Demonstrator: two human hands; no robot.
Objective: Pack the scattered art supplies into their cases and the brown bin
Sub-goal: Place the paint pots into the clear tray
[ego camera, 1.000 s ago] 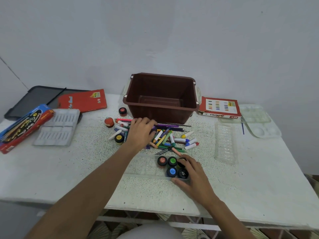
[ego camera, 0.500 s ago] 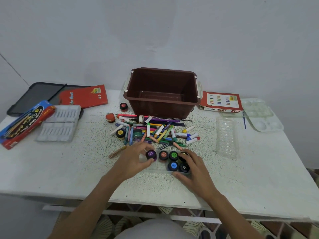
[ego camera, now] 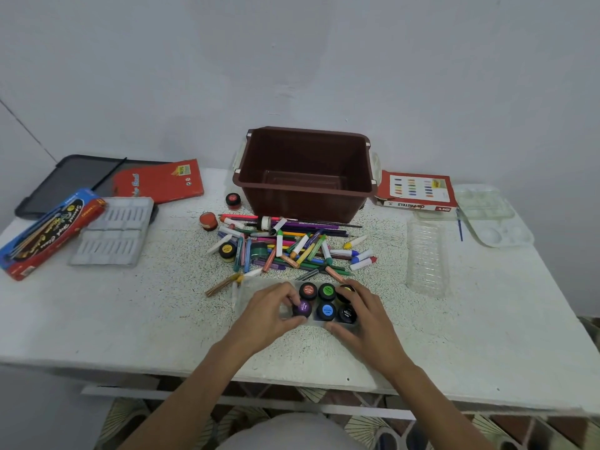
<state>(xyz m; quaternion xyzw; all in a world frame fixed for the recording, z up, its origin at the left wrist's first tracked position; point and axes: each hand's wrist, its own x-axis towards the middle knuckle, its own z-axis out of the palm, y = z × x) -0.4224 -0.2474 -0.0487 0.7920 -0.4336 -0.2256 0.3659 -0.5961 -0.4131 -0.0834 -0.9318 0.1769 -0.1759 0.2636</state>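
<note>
Hands at the paint tray, seating a pot

By its lid rim the left hand [ego camera: 272, 311] pinches the purple pot [ego camera: 303, 309] over a front slot of the clear tray [ego camera: 259, 285]. The right hand [ego camera: 363, 316] curls round the tray's right end. The pot looks light, rigid and smooth; the thin tray likely flexes, so brace it.

Two arms, bare for all their visible length, run to the left grip [ego camera: 269, 315] and right grip [ego camera: 367, 319], wrists and fingers uncovered. Between the arms, at the bottom edge, a rounded patch of white cloth [ego camera: 292, 431] shows the person's clothing.
</note>
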